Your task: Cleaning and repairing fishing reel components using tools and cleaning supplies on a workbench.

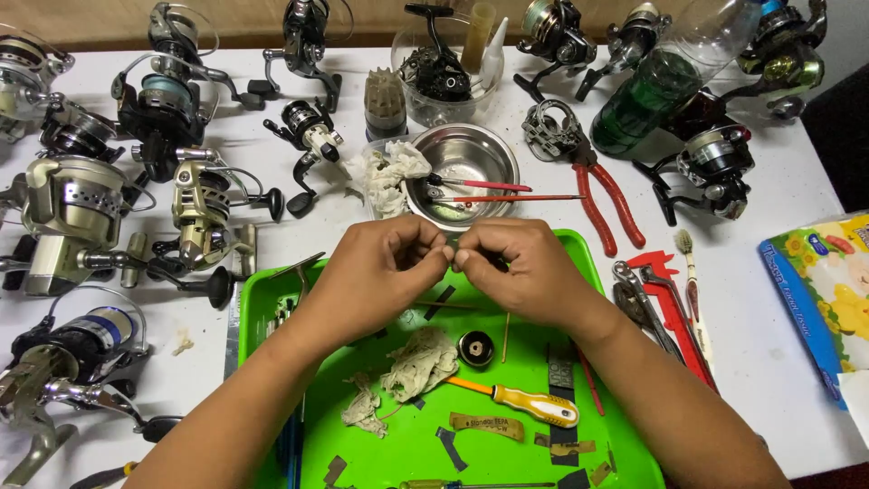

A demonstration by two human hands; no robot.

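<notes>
A: What do the hands hold?

B: The left hand point(376, 272) and the right hand point(520, 267) meet fingertip to fingertip above the far edge of the green tray point(407, 444). Each grip is pinched closed on a small part point(453, 252) between them; it is too small and too hidden by the fingers to tell its shape or colour.

A: And under them?

B: On the tray lie a crumpled rag point(418, 362), a small round black piece point(476, 348), a yellow-handled screwdriver point(529, 403) and a tan strip label point(487, 426) with dark print, flat and slightly curved, near the tray's middle.

A: Any packages?

B: One, at the right edge of the surface point(769, 380): a flat blue packet point(824, 294) with yellow flowers on it, well apart from the hands. A green and clear plastic bottle point(670, 86) lies tilted at the far right.

A: What else lies about?

B: Just beyond the hands stands a steel bowl point(463, 172) with red-handled tools in it and a white rag point(391, 174) touching its left side. Red-handled pliers point(593, 190) lie to its right, a red caliper point(674, 303) nearer. Fishing reels point(81, 204) crowd the left side and the far edge.
</notes>
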